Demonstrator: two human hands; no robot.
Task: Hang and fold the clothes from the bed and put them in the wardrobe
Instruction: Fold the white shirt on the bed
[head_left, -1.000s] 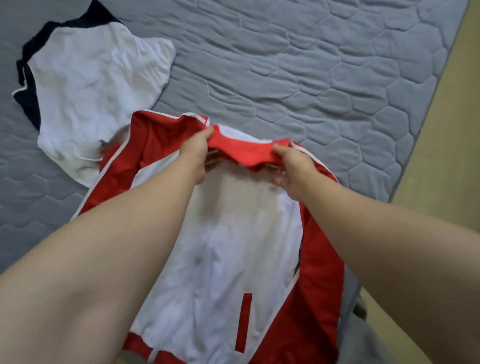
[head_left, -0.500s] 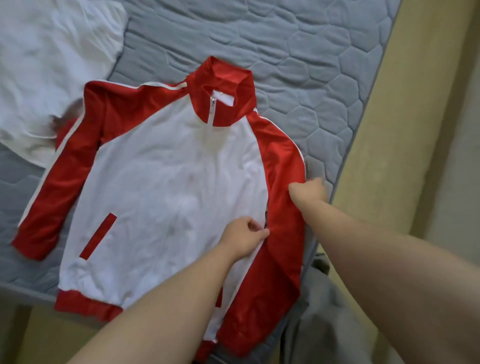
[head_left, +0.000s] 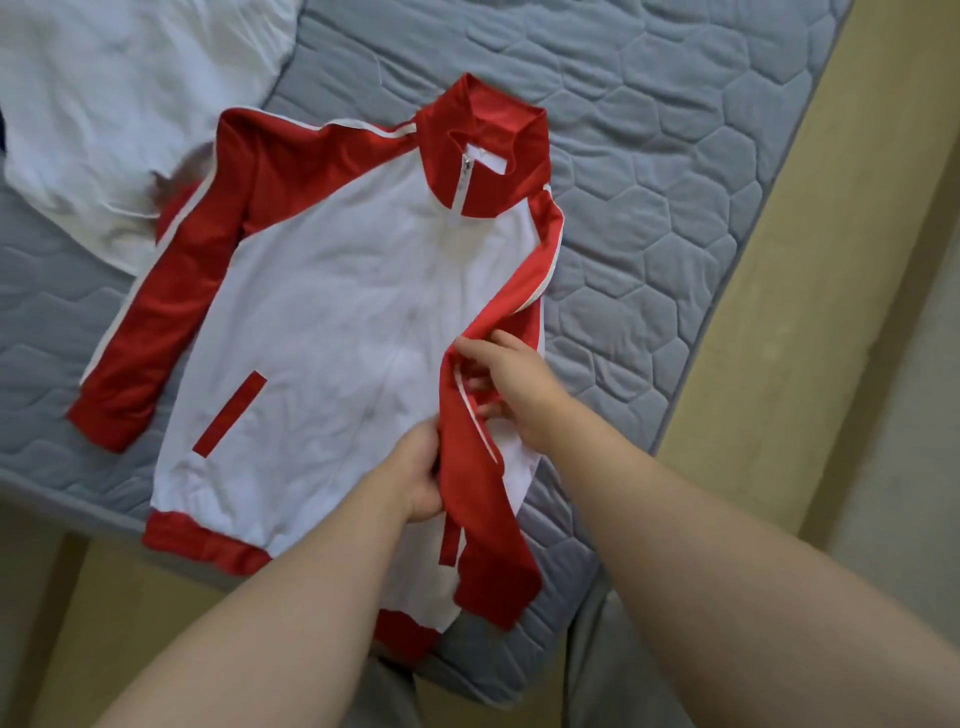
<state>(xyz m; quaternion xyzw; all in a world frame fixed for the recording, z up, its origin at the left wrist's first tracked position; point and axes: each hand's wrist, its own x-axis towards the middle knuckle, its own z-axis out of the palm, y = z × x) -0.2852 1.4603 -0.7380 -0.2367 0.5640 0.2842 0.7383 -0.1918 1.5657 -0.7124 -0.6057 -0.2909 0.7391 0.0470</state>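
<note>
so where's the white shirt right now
Head view, top left: the white shirt lies on the bed, beside the outstretched red sleeve of the jacket.

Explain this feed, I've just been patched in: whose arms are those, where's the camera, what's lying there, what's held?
No machine here: a person's two bare hands are the grips. The single camera sits on the person's head, looking down along the forearms. A red-and-white zip jacket lies flat, front up, on a grey quilted bed; a crumpled white garment lies beside it. The left grip and right grip both hold the jacket's red sleeve, drawn across its front.
</note>
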